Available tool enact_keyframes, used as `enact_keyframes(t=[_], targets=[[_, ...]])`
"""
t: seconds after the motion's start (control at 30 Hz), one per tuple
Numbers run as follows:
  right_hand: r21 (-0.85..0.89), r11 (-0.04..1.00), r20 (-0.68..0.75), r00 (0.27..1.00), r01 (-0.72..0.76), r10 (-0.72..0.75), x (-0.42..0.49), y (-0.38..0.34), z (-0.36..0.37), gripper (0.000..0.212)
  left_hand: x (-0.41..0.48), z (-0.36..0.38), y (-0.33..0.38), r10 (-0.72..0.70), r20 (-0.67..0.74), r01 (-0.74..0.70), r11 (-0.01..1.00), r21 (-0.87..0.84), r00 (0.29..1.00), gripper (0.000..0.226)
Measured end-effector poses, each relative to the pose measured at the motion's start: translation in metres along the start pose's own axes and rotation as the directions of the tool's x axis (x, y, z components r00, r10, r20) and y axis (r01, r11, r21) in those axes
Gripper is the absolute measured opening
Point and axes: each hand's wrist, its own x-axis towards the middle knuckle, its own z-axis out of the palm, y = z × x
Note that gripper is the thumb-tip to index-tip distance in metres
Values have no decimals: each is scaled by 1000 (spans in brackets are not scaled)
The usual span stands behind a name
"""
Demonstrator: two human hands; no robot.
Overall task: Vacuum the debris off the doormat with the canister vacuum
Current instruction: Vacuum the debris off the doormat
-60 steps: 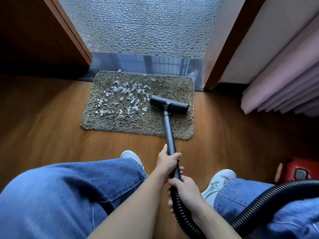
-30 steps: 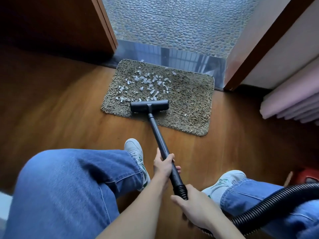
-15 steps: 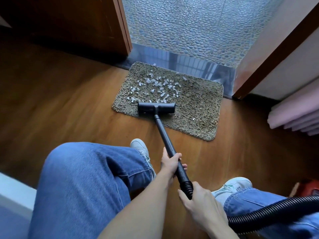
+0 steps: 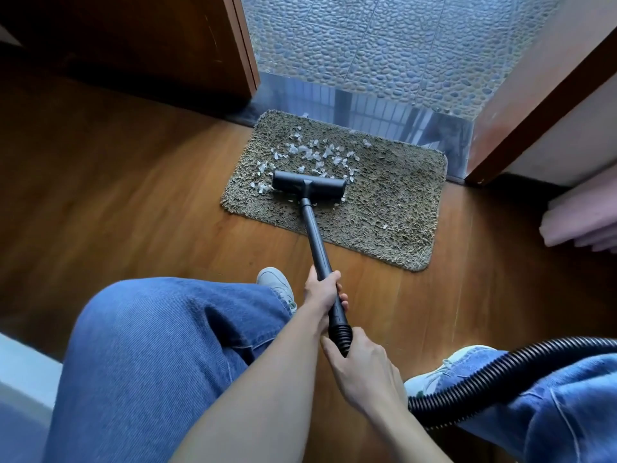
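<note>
Both hands grasp the vacuum: left hand (image 4: 322, 290) curled round the wand (image 4: 314, 235), right hand (image 4: 365, 370) round the hose (image 4: 500, 389) cuff. Its nozzle head (image 4: 309, 187) sits on the shaggy doormat (image 4: 394, 202), at the edge of the white scraps (image 4: 310, 152). A fast push could scatter these light flakes or ruck the mat

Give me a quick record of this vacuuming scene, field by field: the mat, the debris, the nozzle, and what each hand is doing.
doormat: shaggy, lying on the wood floor by the doorway
debris: white scraps, mostly on the mat's far left part, beyond the nozzle
stray scrap: alone, near the mat's right side
nozzle: on the mat, at the near edge of the scraps
left hand: grips the wand
right hand: grips the ribbed end of the hose
task status: unfinished
</note>
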Motion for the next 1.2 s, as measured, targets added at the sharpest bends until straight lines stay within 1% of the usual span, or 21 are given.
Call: enact_keyframes(t=[0.2, 0.33, 0.5, 0.73, 0.83, 1.0, 1.2], targets=[[-6, 1000, -2, 1000, -2, 2, 4, 10, -2, 45, 0, 8, -6, 4, -10, -4, 1000, -1, 1000, 22], [0, 1000, -15, 1000, -15, 15, -9, 26, -7, 44, -12, 18, -21, -11, -20, 11, 1000, 7, 1000, 21], [-6, 1000, -4, 1000, -30, 30, -33, 52, -14, 44, -37, 32, -47, -21, 2, 21, 999, 34, 1000, 20], [-6, 1000, -25, 999, -29, 29, -53, 80, -19, 47, -61, 49, -68, -52, 27, 52, 998, 35, 998, 27], [2, 999, -34, 999, -40, 40, -51, 83, -20, 46, -62, 53, -66, -68, 40, 67, 997, 29, 997, 29], [-18, 1000, -68, 998, -17, 16, -33, 67, -23, 46, -45, 52, -44, -75, 79, 75, 997, -3, 994, 18], [9, 1000, -63, 998, 3, -3, 7, 46, -35, 40, -8, 59, -15, -38, 49, 38, 999, 0, 998, 13]])
